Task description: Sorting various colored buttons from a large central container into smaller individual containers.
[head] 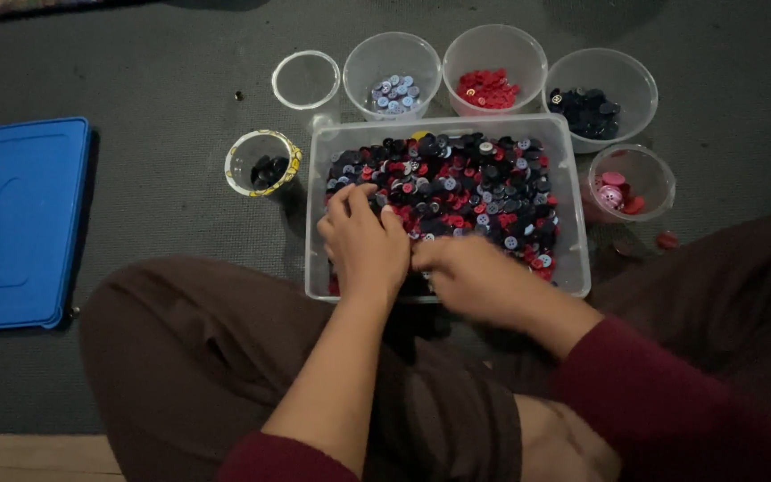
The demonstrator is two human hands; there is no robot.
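Observation:
A clear rectangular tub [577, 205] on the floor holds a heap of mixed buttons [475, 187] in red, dark blue, black and pale grey. My left hand [363, 241] rests palm down on the heap at the tub's near left, fingers spread over the buttons. My right hand [470, 272] lies beside it at the near edge, fingers curled into the pile and pointing left. Whether either hand holds a button is hidden.
Round clear cups stand behind the tub: an empty one [306, 78], one with pale blue buttons [393, 67], one with red buttons [494, 62], one with dark buttons [601, 85]. A pink-button cup [631, 183] sits right, a yellow-rimmed cup [263, 162] left. A blue lid [18, 223] lies far left.

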